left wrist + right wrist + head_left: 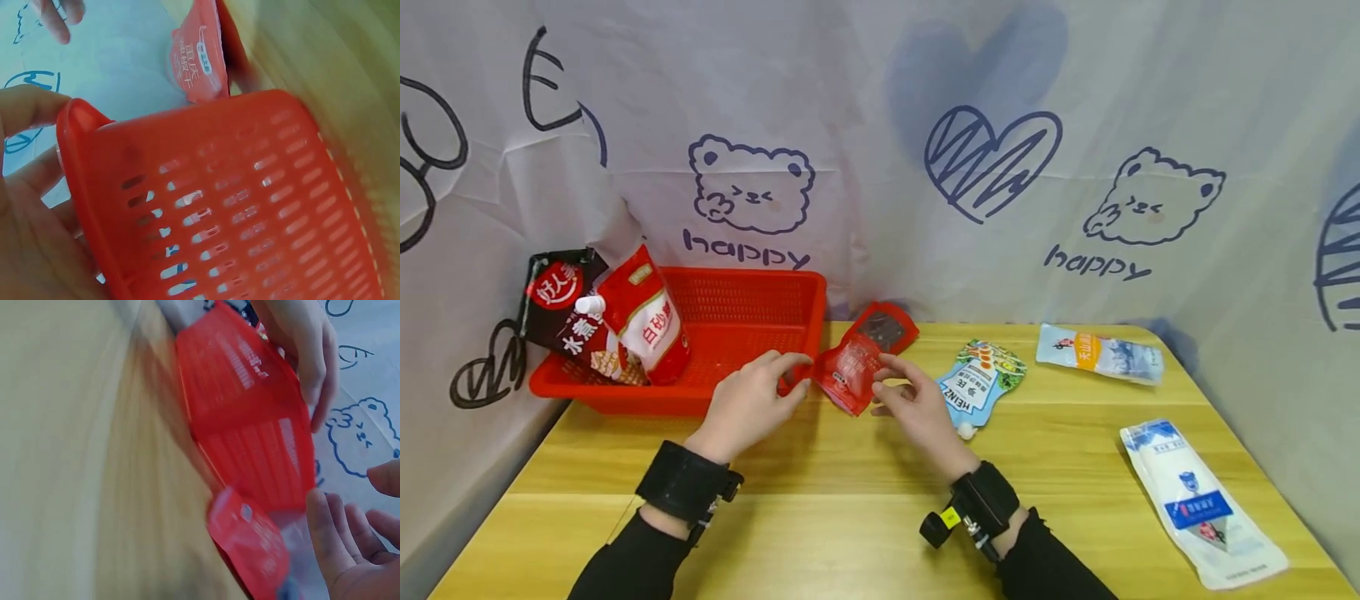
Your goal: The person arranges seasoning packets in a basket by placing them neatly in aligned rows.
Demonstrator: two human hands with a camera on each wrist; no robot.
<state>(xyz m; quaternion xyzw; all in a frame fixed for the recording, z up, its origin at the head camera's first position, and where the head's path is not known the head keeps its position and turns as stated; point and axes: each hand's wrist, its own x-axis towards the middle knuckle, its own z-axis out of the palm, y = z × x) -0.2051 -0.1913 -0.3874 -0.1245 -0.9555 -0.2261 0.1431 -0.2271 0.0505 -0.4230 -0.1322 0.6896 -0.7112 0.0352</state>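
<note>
My left hand (747, 410) grips the front right corner of a red plastic basket (817, 304), thumb and fingers on either side of the rim in the left wrist view. Just right of the basket, on the table, lies a red food packet (850, 371) with a dark patch at its far end. My right hand (921, 410) hovers at that packet's right side, its fingers loosely bent and holding nothing; the right wrist view shows them apart from the packet. Inside the basket lean a black-and-red seasoning pouch (561, 292) and a red-and-white spouted pouch (658, 329).
A light blue Heinz pouch (977, 387) lies right of my right hand. Farther right are a blue-and-white packet with an orange patch (1097, 354) and a long white packet (1198, 500) near the table's right edge. A white printed curtain (872, 208) hangs behind the table.
</note>
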